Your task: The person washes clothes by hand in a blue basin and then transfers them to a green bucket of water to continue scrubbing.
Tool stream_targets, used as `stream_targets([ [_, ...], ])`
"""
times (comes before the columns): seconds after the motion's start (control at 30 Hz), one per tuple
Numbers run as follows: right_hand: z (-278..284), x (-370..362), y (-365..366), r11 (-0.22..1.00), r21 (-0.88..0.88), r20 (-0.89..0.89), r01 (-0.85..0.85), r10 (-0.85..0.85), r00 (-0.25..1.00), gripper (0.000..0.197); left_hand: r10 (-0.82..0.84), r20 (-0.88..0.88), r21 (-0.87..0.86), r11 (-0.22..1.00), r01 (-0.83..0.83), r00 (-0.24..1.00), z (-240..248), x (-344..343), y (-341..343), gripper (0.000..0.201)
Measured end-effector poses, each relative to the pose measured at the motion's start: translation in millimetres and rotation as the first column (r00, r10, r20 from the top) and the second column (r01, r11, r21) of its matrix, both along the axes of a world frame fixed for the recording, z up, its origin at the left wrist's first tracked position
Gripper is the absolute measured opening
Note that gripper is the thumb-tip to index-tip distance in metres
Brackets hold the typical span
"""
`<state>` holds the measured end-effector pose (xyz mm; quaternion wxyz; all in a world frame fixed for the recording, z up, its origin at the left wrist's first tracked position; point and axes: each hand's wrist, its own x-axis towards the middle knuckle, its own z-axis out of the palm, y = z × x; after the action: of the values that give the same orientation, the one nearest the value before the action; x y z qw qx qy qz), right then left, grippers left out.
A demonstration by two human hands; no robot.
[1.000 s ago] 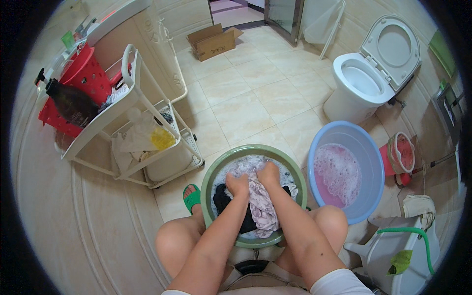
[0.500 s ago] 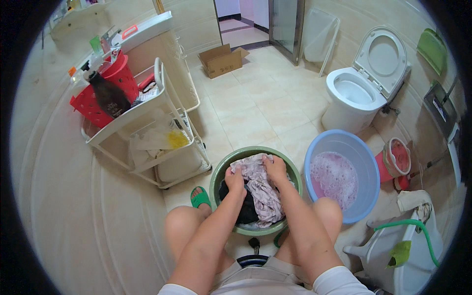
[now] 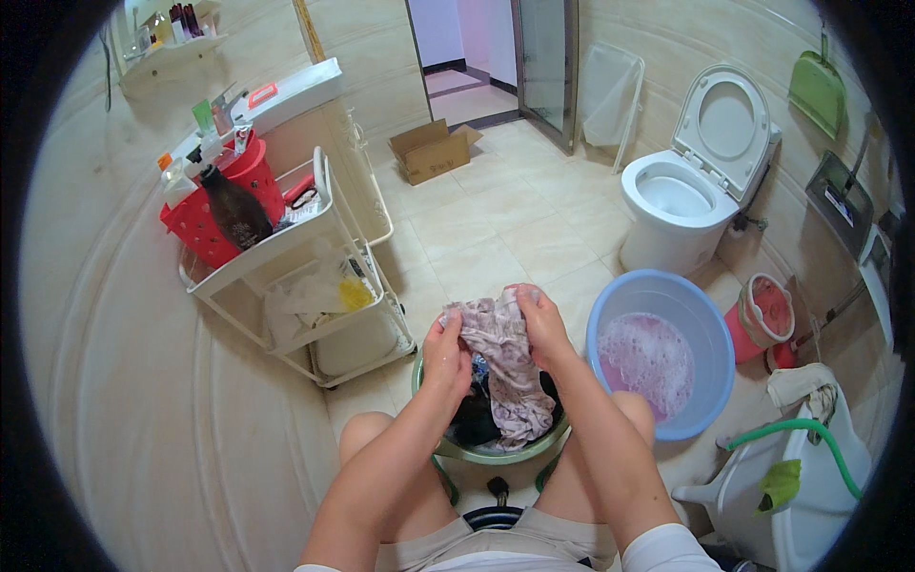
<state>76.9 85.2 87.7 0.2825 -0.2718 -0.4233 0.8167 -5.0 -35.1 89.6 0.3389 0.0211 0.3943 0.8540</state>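
Note:
A wet, pale pink-grey patterned cloth garment (image 3: pixel 503 357) is stretched between my two hands above the green basin (image 3: pixel 505 456). My left hand (image 3: pixel 446 357) is closed on its upper left edge. Its upper right edge is pinched in my right hand (image 3: pixel 540 324). The lower part hangs down into the basin, over dark wet clothing (image 3: pixel 474 419). I cannot make out what kind of garment it is. To the right stands a blue basin (image 3: pixel 599 357) with pinkish, foamy water.
On the left stands a white rolling cart (image 3: pixel 329 234) with a red basket (image 3: pixel 195 229) and a dark bottle (image 3: pixel 233 208). A toilet (image 3: pixel 667 214), a pink bucket (image 3: pixel 748 329) and a white stool-like piece (image 3: pixel 810 505) with a green hose (image 3: pixel 801 426) are at right. A cardboard box (image 3: pixel 434 157) lies by the doorway.
Both hands have lifted the garment's upper edge higher out of the green basin, and more of it hangs down. The whole view has shifted slightly.

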Motion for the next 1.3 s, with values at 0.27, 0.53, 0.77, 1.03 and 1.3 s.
stream_targets([
  [0.27,-2.8,-7.7,-75.4,0.445,0.892,-0.022,0.076,-0.125,0.992,0.021,-0.216,0.147,-0.068,0.971,0.227,0.965,-78.7,-43.7,20.0,0.027],
  [0.53,-35.4,-35.6,-27.7,0.53,0.848,0.251,0.007,-0.413,0.875,0.023,-0.052,0.238,-0.251,0.961,0.113,0.97,-44.4,5.4,35.6,0.031],
  [0.77,-4.7,-31.0,-82.7,0.348,0.935,0.032,0.062,-0.257,0.966,0.019,-0.185,0.309,-0.014,0.98,0.198,0.933,-90.2,-58.9,23.8,0.036],
  [1.03,-47.3,-33.2,-12.9,0.564,0.824,0.352,-0.053,-0.436,0.828,0.017,-0.128,0.138,-0.258,0.953,0.16,0.982,-45.9,21.2,34.0,0.029],
  [1.3,-28.7,-31.6,-72.3,0.469,0.883,0.22,-0.019,-0.379,0.899,0.029,-0.209,0.176,0.033,0.978,0.207,0.962,-99.8,-21.9,20.9,0.026],
])
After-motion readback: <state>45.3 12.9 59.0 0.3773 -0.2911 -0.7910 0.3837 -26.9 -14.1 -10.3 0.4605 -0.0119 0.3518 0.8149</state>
